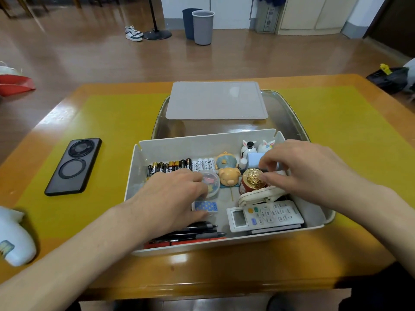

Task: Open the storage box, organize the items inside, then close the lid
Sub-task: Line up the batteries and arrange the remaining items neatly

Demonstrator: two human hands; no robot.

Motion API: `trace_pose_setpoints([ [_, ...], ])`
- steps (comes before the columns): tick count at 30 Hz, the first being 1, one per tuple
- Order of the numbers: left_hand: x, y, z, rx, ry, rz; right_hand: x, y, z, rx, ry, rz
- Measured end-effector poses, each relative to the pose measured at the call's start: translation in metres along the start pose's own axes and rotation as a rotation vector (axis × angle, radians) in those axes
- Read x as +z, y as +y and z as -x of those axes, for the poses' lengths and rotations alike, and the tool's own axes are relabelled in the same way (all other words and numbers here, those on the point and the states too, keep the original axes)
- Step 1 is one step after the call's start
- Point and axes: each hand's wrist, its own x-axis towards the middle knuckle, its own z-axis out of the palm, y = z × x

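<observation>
Open white storage box [132,176] is set on the counter; batteries [179,166], figurines [228,176], remote [265,215], pens [197,232] are held inside. Grey lid [215,101] is laid behind it.

The box [134,176] sits in the middle of the table [336,131]. The lid [215,102] lies behind it. The phone [73,167] lies left of it.

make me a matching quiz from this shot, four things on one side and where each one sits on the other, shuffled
Things:
1. phone
2. lid
3. remote control
4. batteries

Places:
A. in the storage box, lined up along its far wall
B. on the table, left of the box
C. in the box's near right corner
D. on the clear tray behind the box

Pairs: 1-B, 2-D, 3-C, 4-A
</observation>
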Motion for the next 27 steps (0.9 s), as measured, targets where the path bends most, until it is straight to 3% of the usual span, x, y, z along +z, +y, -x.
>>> trace_pose_setpoints([
  [5, -0.009, -0.011, -0.008, -0.047, 0.048, 0.016, 0.009, -0.004, -0.009, 0.004, -0.124, 0.091],
  [20, -0.006, -0.027, -0.005, -0.11, 0.052, 0.066, 0.01, -0.012, -0.013, 0.082, -0.098, 0.069],
  [27, -0.016, -0.021, 0.012, -0.033, 0.03, 0.121, 0.004, -0.03, -0.007, -0.058, 0.097, -0.109],
])
